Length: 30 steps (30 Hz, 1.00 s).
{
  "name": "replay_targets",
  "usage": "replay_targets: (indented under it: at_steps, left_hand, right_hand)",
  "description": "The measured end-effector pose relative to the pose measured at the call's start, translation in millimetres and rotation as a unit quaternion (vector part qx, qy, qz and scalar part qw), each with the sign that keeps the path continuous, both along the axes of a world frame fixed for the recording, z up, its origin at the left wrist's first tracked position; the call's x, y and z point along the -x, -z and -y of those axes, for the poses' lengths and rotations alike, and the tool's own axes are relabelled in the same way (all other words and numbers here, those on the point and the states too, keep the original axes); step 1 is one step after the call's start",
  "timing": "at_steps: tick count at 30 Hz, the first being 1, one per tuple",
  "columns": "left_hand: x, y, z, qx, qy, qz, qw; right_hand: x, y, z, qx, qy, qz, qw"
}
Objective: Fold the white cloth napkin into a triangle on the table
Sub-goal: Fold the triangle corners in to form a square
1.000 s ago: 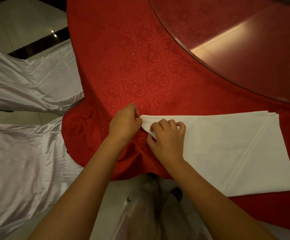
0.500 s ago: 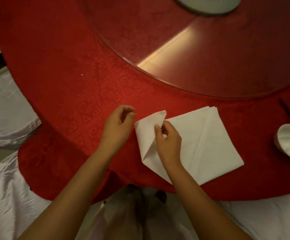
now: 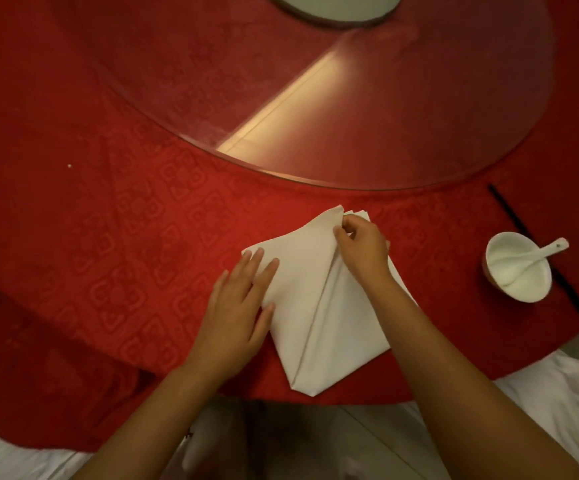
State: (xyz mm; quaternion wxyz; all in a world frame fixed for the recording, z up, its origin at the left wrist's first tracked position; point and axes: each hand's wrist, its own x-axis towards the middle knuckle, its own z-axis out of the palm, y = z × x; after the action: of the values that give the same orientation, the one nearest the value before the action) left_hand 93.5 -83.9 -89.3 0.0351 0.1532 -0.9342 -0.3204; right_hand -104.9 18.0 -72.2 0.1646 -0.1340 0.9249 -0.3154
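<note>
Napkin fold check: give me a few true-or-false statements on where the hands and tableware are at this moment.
1. The left hand lies flat on the napkin. True.
2. The right hand pinches the napkin's near corner. False: its fingers pinch the far corner.
3. The spoon rests in the white bowl. True.
4. The bowl sits on the glass turntable. False: it sits on the red tablecloth.

Left of the folded white cloth napkin point(image 3: 319, 306), the red patterned worktop point(image 3: 108, 254) lies bare and open to passage. To the right stand a small white bowl point(image 3: 518, 268) holding a white spoon point(image 3: 537, 254), beside black chopsticks point(image 3: 537, 249). Beyond, a round glass turntable point(image 3: 350, 98) bounds the space.
</note>
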Motion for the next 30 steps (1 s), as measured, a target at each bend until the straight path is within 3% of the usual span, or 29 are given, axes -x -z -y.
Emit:
replay_targets:
  at_steps: [5,9,16,21,30]
  left_hand:
    - [3,11,-20,0.070,0.044,0.052,0.995]
    - [8,15,-29,0.069,0.052,0.052,0.995]
    - [-6,4,-53,0.080,-0.070,0.015,0.994]
    - [-27,9,-96,0.093,-0.060,0.033,0.993]
    - [-22,2,-94,0.103,-0.053,0.025,0.993]
  right_hand:
    - [19,8,-10,-0.034,0.014,-0.021,0.999]
    - [23,11,-19,-0.047,-0.004,-0.027,0.999]
    - [40,6,-17,-0.008,-0.004,-0.031,0.999]
    - [38,12,-18,-0.034,-0.016,-0.038,0.999]
    - [41,15,-19,-0.021,-0.020,-0.043,0.999]
